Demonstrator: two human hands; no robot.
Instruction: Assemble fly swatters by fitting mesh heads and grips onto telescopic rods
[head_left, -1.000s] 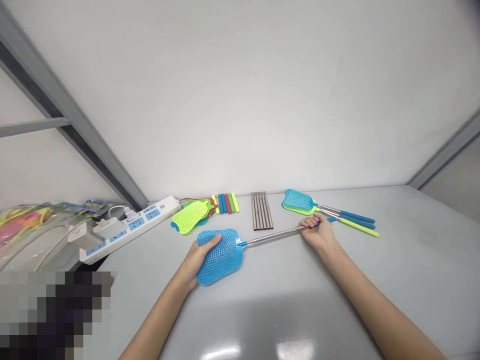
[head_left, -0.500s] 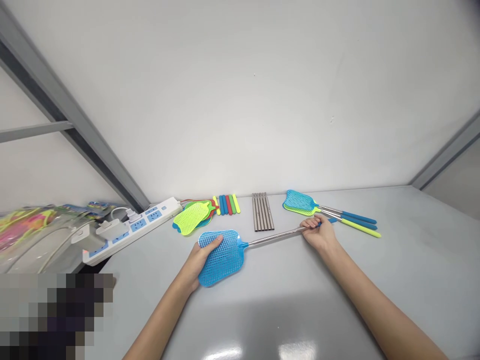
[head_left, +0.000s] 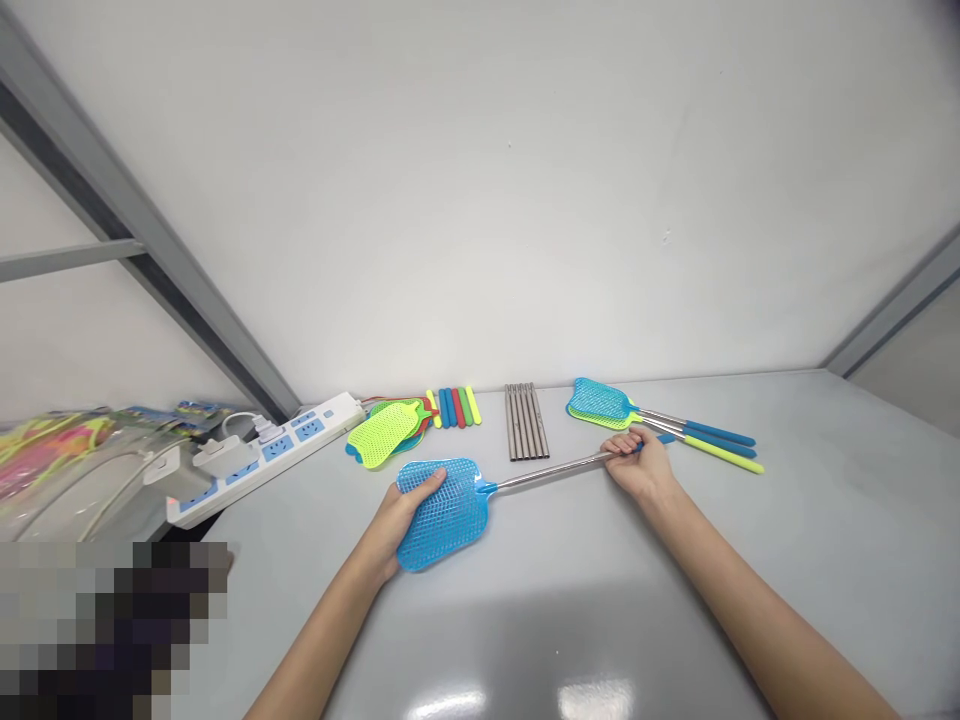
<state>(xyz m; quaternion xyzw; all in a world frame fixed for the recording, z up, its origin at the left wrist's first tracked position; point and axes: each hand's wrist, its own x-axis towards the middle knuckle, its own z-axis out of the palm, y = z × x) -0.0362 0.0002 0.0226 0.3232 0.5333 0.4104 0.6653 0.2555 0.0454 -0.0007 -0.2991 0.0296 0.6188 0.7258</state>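
Note:
A blue fly swatter (head_left: 454,520) with a metal rod is stretched between my two hands above the grey table. My left hand (head_left: 394,525) grips the left edge of its mesh head, thumb on top and fingers underneath. My right hand (head_left: 637,462) is wrapped around the far end of the rod, palm side up; most of the blue handle is hidden in it. Just behind that hand lie several swatters with rods and handles (head_left: 600,400), blue and yellow. Metal rods (head_left: 527,422) rest side by side beyond the held swatter.
Loose swatter heads (head_left: 382,435) in yellow, green, red and blue are stacked at the back left. Beside them is a row of coloured handles (head_left: 459,407). A white power strip (head_left: 270,460) with plugs runs along the left, near plastic-wrapped items (head_left: 67,465). A wall (head_left: 525,200) stands behind.

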